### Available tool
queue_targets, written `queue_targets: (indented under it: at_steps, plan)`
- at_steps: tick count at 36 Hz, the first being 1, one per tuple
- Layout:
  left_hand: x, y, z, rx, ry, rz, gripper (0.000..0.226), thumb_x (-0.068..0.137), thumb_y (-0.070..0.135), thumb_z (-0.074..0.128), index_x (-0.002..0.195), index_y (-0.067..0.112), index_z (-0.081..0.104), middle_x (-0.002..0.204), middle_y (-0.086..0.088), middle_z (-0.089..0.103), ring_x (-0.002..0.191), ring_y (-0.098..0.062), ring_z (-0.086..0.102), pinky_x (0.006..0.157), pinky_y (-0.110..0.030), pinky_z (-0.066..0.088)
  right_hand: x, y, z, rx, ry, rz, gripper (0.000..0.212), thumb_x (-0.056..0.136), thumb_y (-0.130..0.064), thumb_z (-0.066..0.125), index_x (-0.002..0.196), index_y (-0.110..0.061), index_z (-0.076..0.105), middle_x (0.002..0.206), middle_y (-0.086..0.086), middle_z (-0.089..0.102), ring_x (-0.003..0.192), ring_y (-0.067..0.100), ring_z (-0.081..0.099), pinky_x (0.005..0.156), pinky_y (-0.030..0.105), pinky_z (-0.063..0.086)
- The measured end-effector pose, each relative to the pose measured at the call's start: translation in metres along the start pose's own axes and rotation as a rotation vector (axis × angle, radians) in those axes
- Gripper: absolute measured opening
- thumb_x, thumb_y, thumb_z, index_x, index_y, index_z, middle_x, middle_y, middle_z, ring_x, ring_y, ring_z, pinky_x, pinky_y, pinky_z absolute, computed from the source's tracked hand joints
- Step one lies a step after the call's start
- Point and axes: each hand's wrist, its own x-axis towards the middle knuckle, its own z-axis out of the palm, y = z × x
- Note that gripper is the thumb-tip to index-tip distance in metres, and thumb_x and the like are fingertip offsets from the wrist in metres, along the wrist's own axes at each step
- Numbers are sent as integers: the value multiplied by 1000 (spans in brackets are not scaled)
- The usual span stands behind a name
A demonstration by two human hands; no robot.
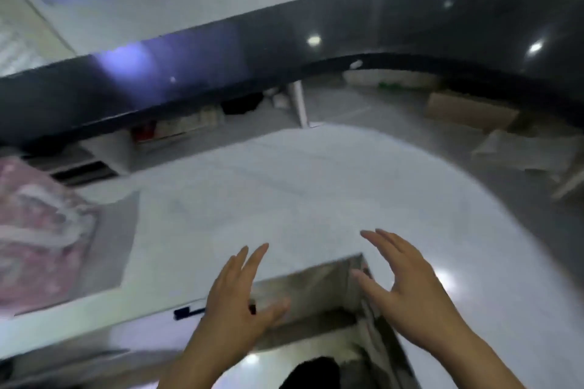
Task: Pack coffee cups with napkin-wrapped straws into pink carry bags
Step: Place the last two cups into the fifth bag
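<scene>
I logged two hands, both holding nothing: left hand (235,297) and right hand (401,281), fingers straight and spread wide over the white counter's (284,186) near edge. Pink carry bags (41,230) lay in one heap at far left, well apart, too blurred to count.

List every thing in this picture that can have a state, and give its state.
left hand: open, fingers spread, holds nothing.
right hand: open, fingers spread, holds nothing.
pink carry bags: lying in a heap at the left; too blurred to tell if they are filled.
dark pen-like thing: lying flat on the counter edge, partly hidden by the left hand.
cardboard box: on the floor; open or closed, cannot tell.
</scene>
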Motion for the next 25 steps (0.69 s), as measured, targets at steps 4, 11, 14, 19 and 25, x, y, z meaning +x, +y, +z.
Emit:
queue_targets:
  at_steps: [4, 11, 14, 19, 25]
  plan:
    - [-65, -45, -40, -20, 189, -192, 81, 70, 78, 58, 136, 72, 11, 162, 24, 8, 153, -5, 3, 123, -42, 18, 7, -38, 44, -24, -182, -156, 64, 90, -64, 49, 149, -46, 31, 159, -17, 27, 147, 6, 19, 120, 31, 15]
    - [-132, -110, -109, -93, 496, -377, 85, 75, 62, 71, 146, 59, 25, 166, 14, 13, 152, -9, 11, 118, -39, 26, 3, -123, 102, -38, -298, -363, 61, 90, -55, 56, 146, -41, 40, 153, -16, 38, 142, 1, 27, 117, 25, 22]
    - [-143, -139, -141, -91, 560, -406, 83, 82, 52, 74, 152, 47, 29, 166, 8, 19, 152, -14, 14, 121, -48, 25, 3, -159, 125, -83, -322, -425, 60, 88, -58, 54, 145, -44, 39, 150, -23, 36, 140, -2, 27, 113, 18, 19]
    - [-140, -191, -208, -83, 716, -380, 74, 86, 46, 72, 150, 39, 37, 162, 5, 29, 149, -17, 25, 115, -46, 30, 18, -226, 174, -109, -335, -491, 58, 87, -62, 52, 142, -49, 38, 139, -36, 29, 136, -8, 26, 109, 17, 22]
    - [-115, -268, -329, 17, 887, -262, 58, 88, 50, 67, 141, 38, 47, 150, 7, 46, 128, -7, 41, 101, -37, 39, 64, -342, 252, 2, -285, -478, 54, 87, -60, 56, 138, -45, 45, 135, -32, 41, 116, -10, 37, 94, 18, 31]
